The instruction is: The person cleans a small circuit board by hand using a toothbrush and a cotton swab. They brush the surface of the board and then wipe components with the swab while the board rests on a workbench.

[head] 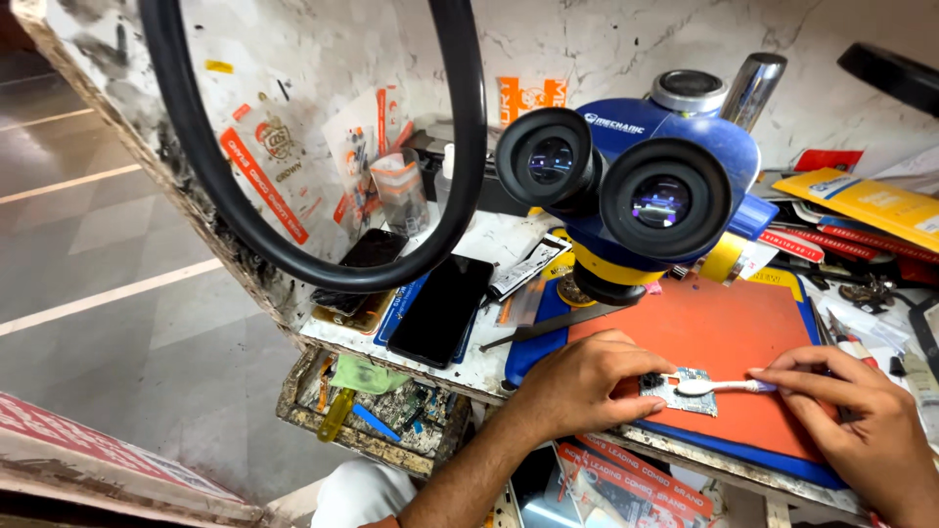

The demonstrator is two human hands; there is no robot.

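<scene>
1. The toothbrush (719, 387) lies left to right, its white head on the board (680, 389), its handle in the right hand (861, 420).
2. Left hand (577, 381) pinches the board's left edge, grip closed.
3. One small, flat board rests on the orange mat (734, 337) near the worktop's (460, 367) front edge.
4. Two black phones (442, 309) lie flat to the left; the microscope (636, 186) has two round eyepieces.

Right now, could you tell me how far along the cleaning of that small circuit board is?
Done: the circuit board lies bare on the orange mat, out of any phone. In hand: the left hand pins its left end while the right hand holds a white toothbrush, bristle head on the board. Left: I cannot tell how clean it is; the microscope and a dark phone wait alongside.
</scene>
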